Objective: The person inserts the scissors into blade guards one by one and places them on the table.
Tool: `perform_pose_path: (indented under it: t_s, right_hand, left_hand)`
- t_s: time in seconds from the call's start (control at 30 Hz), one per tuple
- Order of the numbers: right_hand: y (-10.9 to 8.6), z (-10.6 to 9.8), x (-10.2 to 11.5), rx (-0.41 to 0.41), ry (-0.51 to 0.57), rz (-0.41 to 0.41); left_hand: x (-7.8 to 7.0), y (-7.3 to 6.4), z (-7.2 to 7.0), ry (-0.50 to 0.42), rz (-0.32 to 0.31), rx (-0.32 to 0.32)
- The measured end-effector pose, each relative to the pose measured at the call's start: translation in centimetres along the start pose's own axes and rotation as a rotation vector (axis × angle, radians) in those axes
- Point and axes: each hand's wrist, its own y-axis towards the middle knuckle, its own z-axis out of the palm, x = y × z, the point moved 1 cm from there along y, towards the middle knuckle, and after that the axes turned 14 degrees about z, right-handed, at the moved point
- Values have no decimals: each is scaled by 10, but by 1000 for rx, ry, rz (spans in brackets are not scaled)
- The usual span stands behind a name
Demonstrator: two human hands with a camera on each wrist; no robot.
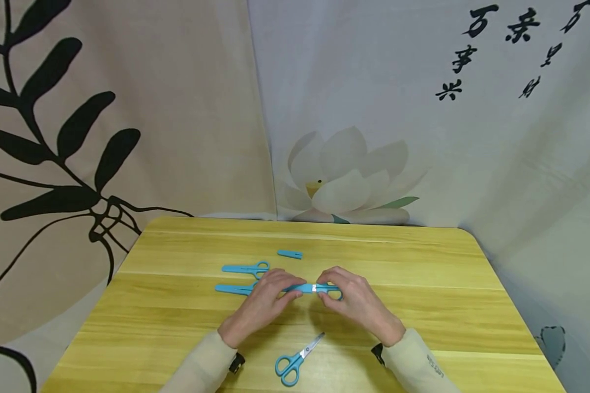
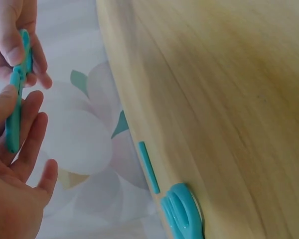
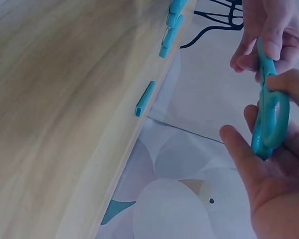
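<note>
Above the table, both hands hold one pair of blue scissors [image 1: 330, 287]. My left hand [image 1: 270, 295] pinches the blue blade cover [image 1: 302, 287] between thumb and fingers. At the handles, my right hand [image 1: 354, 297] grips the finger loops [image 3: 278, 122]. A short strip of bare metal shows between cover and handles in the head view. The right wrist view has the right index finger extended and the thumb on the handle. In the left wrist view the cover [image 2: 13, 119] lies across the left fingers, with the outer fingers spread away from it.
Two covered blue scissors, an upper pair [image 1: 241, 269] and a lower pair [image 1: 231, 289], lie by the left hand, which partly hides them. A loose blade cover [image 1: 289, 254] lies toward the back. Uncovered scissors [image 1: 295, 363] lie between the forearms. Curtains hang behind the wooden table [image 1: 423, 262].
</note>
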Motion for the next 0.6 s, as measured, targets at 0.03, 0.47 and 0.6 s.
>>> perform_pose_path:
  t_s: [0.03,0.47,0.6]
  right_hand:
    - [0,0,1,-1,-2,-1]
    - [2,2,6,10,-8,-1]
    - [2,4,5,15,-10,-5]
  left_hand:
    - [0,1,-1,-1,2,0]
    - [-3,4,-3,-28,2,19]
    - [-3,4,-4,-16,-17,45]
